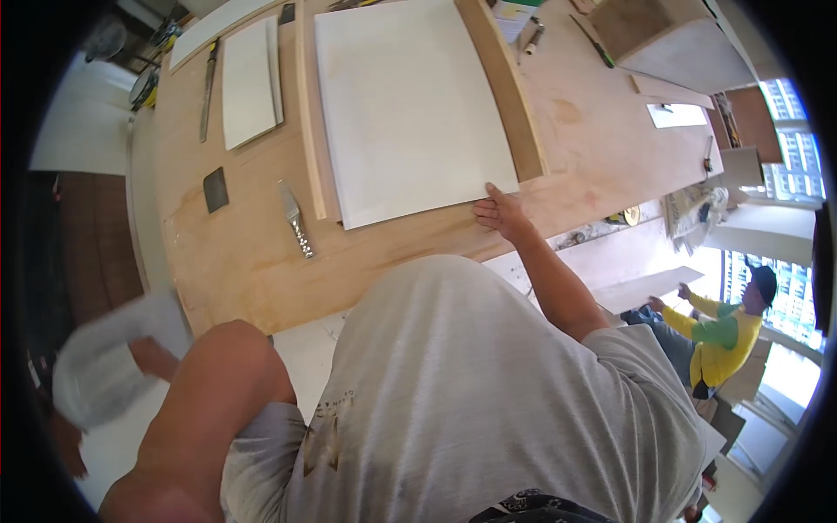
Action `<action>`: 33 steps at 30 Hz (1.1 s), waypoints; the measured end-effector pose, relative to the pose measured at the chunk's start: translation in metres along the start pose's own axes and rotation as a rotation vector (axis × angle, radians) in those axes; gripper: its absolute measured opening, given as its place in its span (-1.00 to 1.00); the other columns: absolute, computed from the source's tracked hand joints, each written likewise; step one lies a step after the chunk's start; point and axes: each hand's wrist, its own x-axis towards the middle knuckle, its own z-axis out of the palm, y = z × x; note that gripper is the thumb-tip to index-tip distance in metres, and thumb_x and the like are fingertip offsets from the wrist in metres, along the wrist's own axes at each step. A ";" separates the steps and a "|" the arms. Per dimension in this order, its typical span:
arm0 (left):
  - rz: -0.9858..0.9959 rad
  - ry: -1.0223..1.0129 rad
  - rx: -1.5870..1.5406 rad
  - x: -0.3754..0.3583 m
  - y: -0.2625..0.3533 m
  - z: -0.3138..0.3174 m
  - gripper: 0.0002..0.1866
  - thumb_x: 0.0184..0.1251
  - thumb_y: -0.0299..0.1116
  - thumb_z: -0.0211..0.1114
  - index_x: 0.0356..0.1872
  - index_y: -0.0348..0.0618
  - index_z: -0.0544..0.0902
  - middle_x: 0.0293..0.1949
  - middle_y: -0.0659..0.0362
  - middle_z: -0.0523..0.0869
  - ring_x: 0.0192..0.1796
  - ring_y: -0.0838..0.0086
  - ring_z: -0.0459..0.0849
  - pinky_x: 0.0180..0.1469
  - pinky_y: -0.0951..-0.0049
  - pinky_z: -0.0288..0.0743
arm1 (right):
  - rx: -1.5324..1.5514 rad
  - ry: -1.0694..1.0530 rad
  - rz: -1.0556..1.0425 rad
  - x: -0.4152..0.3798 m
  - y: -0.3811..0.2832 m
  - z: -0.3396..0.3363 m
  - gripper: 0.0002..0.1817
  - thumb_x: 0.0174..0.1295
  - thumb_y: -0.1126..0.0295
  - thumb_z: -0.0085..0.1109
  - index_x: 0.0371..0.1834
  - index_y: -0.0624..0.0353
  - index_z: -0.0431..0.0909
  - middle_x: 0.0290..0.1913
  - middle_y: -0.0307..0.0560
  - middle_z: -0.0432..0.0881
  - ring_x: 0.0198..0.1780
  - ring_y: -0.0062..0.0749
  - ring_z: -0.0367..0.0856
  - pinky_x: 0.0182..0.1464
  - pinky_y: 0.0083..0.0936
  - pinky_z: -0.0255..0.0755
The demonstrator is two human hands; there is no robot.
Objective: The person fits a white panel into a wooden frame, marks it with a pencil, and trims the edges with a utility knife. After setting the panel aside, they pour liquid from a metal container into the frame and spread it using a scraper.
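Observation:
My right hand [501,214] is at the near right corner of a large white panel [410,113], its thumb on top and its fingers at the front edge. The panel lies between two upright wooden side boards [506,87] on a wooden worktable [261,279]. My bent left arm [209,392] shows at the lower left, but its hand is out of view. A putty knife [295,218] and a dark square piece [215,190] lie left of the panel.
Smaller white boards [248,83] and a long tool [208,91] lie at the left. A wooden box [663,44] stands at the back right. A person in yellow and green [728,336] holds a board [645,289]. Another person's blurred arm [153,358] shows at the left.

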 end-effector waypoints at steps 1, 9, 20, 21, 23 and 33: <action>-0.034 -0.020 -0.099 -0.001 -0.010 0.003 -0.98 0.34 -0.50 0.29 -0.26 -0.16 0.62 -0.30 0.30 0.66 -0.27 0.55 0.68 -0.12 0.56 0.65 | 0.001 0.007 -0.001 -0.002 0.000 0.002 -0.28 0.40 0.02 0.34 0.34 0.43 0.38 0.20 0.42 0.61 0.14 0.19 0.70 0.14 0.03 0.66; -0.303 0.057 -0.702 -0.007 -0.028 0.004 -0.84 0.12 -0.68 0.23 -0.48 -0.12 0.59 -0.44 0.36 0.59 -0.44 0.55 0.64 -0.28 0.52 0.63 | -0.016 0.035 0.027 -0.008 -0.007 0.008 -0.44 0.31 -0.12 0.40 -0.04 0.20 0.58 -0.15 0.03 0.74 -0.07 -0.11 0.79 0.05 -0.03 0.70; -0.419 0.255 -0.446 -0.052 -0.043 0.005 -0.77 0.20 -0.69 0.22 -0.15 -0.20 0.58 -0.28 0.15 0.67 -0.40 0.46 0.65 -0.31 0.42 0.61 | -0.089 0.105 0.159 0.001 -0.023 0.013 -0.21 0.35 -0.03 0.37 0.23 0.60 0.39 0.16 0.50 0.61 0.24 0.31 0.63 0.30 0.17 0.51; -0.439 0.270 -0.331 -0.063 -0.045 0.002 -0.74 0.22 -0.68 0.23 -0.08 -0.22 0.58 -0.25 0.12 0.68 -0.38 0.45 0.65 -0.31 0.42 0.61 | -0.080 0.101 0.154 -0.003 -0.026 0.017 -0.21 0.37 0.00 0.36 0.23 0.63 0.37 0.16 0.51 0.60 0.24 0.32 0.62 0.31 0.19 0.49; -0.560 0.331 -0.102 -0.096 -0.054 0.003 -0.67 0.27 -0.67 0.23 0.06 -0.26 0.57 -0.18 0.06 0.70 -0.35 0.44 0.65 -0.29 0.41 0.59 | -0.060 0.111 0.147 -0.001 -0.024 0.017 -0.21 0.38 0.00 0.36 0.24 0.64 0.35 0.15 0.52 0.59 0.24 0.34 0.62 0.31 0.20 0.49; -1.713 0.435 -0.065 -0.335 -0.074 0.073 -0.61 0.36 -0.59 0.31 0.20 -0.41 0.64 -0.30 0.21 0.69 -0.30 0.64 0.62 -0.21 0.59 0.55 | -0.174 0.201 0.047 -0.007 -0.019 0.019 -0.21 0.35 0.01 0.37 0.29 0.58 0.35 0.14 0.43 0.60 0.15 0.29 0.66 0.23 0.17 0.55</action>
